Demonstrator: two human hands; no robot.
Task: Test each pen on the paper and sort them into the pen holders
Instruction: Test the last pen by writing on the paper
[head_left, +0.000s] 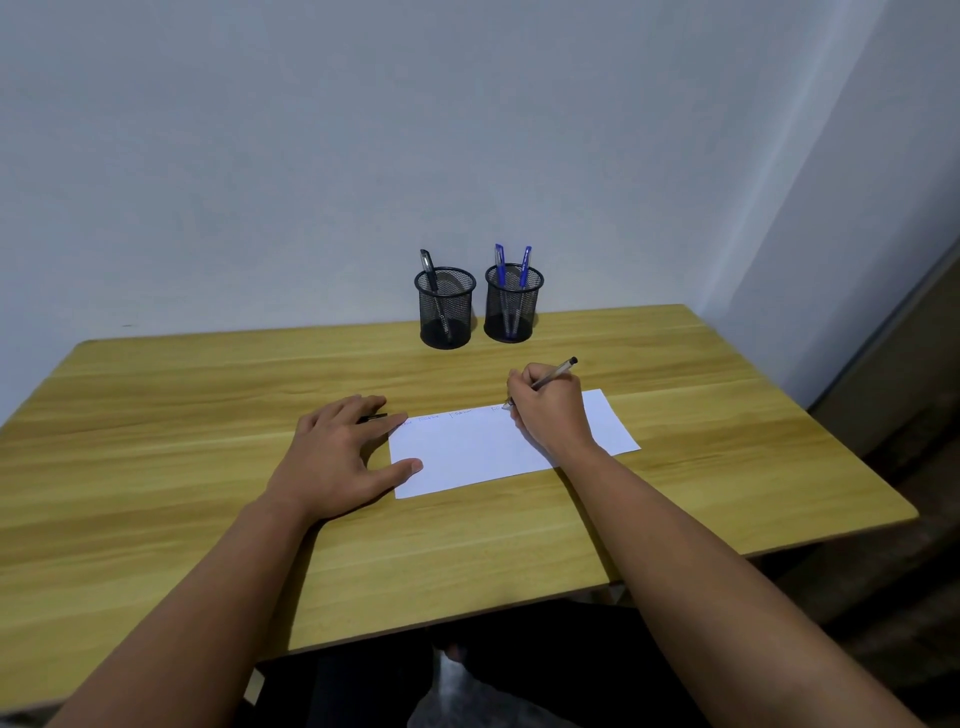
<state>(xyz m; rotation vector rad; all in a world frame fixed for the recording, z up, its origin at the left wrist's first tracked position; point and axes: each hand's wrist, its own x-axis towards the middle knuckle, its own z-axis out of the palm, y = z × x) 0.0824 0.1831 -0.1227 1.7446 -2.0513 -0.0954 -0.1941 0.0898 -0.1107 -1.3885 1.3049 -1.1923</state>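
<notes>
A white sheet of paper (483, 452) lies on the wooden table (156, 415), with faint scribbles along its far edge. My right hand (550, 410) grips a clear pen with a black end (556, 375), its tip touching the paper's far edge. My left hand (337, 457) rests flat at the paper's left edge, thumb on the sheet. A small black piece, perhaps a cap (375, 417), pokes out between its fingers. At the back stand two black mesh holders: the left holder (445, 312) has one black pen, the right holder (513, 306) has two blue pens.
A pale wall runs right behind the holders, and another wall closes the right side. The table's front edge is near my body, and its right edge drops off to a dark floor area.
</notes>
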